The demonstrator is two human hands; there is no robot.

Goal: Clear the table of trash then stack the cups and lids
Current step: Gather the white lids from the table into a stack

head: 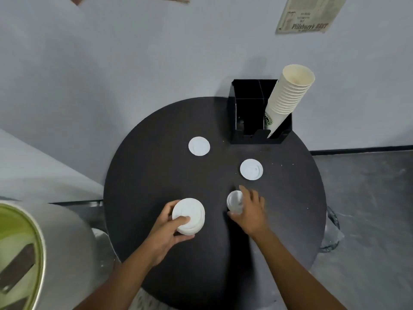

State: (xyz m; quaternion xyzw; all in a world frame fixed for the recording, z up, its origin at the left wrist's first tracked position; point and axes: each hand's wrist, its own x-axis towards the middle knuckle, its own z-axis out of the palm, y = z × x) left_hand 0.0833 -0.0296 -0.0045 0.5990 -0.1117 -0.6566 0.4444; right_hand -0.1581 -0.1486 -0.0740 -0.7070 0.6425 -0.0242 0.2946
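- The left hand (166,229) grips a small stack of white lids (188,216) above the near left part of the round black table (156,175), thumb curled over the top, fingers wrapped behind it.
- The right hand (251,211) pinches a single lid (234,201) tilted up on edge, index finger stretched forward over it and thumb beneath; the picture is blurred here.
- Both forearms come in from the near edge, angled inward, with bare tabletop between the two hands.
- Two more lids lie flat: one (251,169) just beyond the right hand, the other (199,146) farther back toward the middle.
- At the far right rim stands a black divided holder (245,108); a stack of paper cups (288,97) leans in its right compartment.
- A metal bin (55,242) with a green lining sits left of the table, close to its edge.
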